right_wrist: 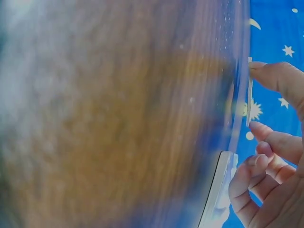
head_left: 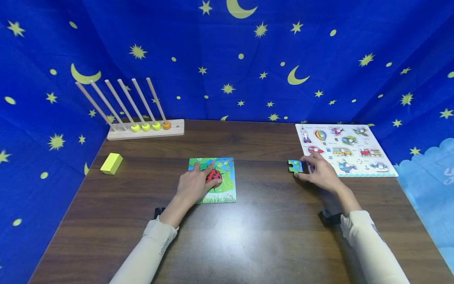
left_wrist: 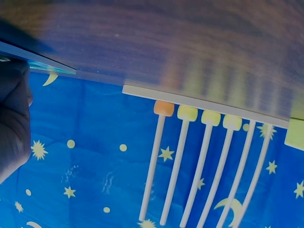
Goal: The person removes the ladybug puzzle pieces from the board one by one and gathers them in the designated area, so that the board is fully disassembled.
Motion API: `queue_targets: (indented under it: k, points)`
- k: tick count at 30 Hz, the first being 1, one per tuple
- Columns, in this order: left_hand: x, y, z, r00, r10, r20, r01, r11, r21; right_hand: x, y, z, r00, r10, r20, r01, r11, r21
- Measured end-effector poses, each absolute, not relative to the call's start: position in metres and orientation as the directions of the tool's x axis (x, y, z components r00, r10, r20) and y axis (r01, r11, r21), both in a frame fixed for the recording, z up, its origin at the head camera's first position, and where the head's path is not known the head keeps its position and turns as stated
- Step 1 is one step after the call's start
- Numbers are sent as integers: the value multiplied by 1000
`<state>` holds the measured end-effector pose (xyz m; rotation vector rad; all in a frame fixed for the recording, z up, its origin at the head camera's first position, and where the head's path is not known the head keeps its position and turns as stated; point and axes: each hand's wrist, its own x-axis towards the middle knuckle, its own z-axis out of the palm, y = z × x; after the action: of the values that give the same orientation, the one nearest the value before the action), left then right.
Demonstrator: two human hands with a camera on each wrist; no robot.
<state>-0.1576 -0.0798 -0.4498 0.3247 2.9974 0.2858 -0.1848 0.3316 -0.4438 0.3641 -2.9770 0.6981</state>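
My left hand (head_left: 192,184) rests on a square ladybug jigsaw puzzle (head_left: 227,193) in the middle of the table, its fingers spread over the picture. Part of the red ladybug (head_left: 214,178) shows beside the thumb. To the right, my right hand (head_left: 320,173) pinches a small blue and green puzzle piece (head_left: 293,166) between thumb and finger, low over the tabletop. The right wrist view shows this puzzle piece (right_wrist: 249,92) edge-on, while the other fingers curl loosely. Only the side of my left hand (left_wrist: 13,118) appears in the left wrist view, by the puzzle's edge.
A white vehicle picture board (head_left: 360,167) lies behind and beside my right hand. At the back left stands a wooden peg stand (head_left: 145,133) with several yellow beads and an orange one. A yellow block (head_left: 111,163) sits near the left edge. A blue starry curtain (head_left: 248,86) hangs behind.
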Motion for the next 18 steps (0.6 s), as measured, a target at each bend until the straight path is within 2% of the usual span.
queue_targets:
  k: [10,18]
  points:
    - [-158,-80,-451,-969,229,-91,208,957,202,-187,338,-444,-975,-218,31,-211,887,-411]
    - [-158,-81,-449,-969,226,-98,202,957,210,-189,339,-445,-974,-228,10,-211,887,-411]
